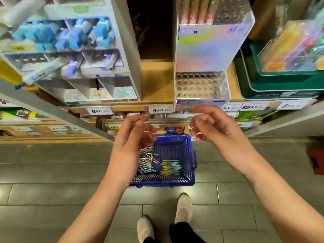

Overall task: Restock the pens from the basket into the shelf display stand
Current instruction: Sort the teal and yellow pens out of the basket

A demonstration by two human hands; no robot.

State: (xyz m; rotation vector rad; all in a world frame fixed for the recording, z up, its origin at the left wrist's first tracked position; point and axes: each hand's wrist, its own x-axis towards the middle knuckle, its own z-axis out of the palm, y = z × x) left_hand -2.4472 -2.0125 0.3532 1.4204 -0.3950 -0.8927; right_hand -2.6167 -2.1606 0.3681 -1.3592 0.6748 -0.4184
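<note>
left hand (135,135): raised over the basket's left side, fingers loosely curled, holding nothing (thumb near the fingertips, nothing pinched)
right hand (215,130): raised just below the shelf edge, fingers relaxed and half bent, empty
hands: level with each other, well apart, palms facing inward
basket (190,172): blue plastic mesh, on the floor in front of the shelving, below and between the hands
pens (157,163): inside the basket, in two loose heaps, one at left partly behind the left hand, one nearer the middle (yellow, teal and pale colours; too small to count)
stand (206,55): shiny iridescent box on the shelf, above the right hand
stand front tier (198,86): clear tray with rows of round holes, the holes look unfilled
stand top tier (194,13): pinkish upright sticks, blurred
shelf (157,81): wood, bare strip left of the stand
price tags (161,109): along the shelf's front edge
marker rack (70,50): left of the gap, blue-capped items, blurred
green bins (280,85): stacked right of the stand
floor (52,172): grey tiles
shoes (183,207): pale, near the bottom edge, behind the basket
</note>
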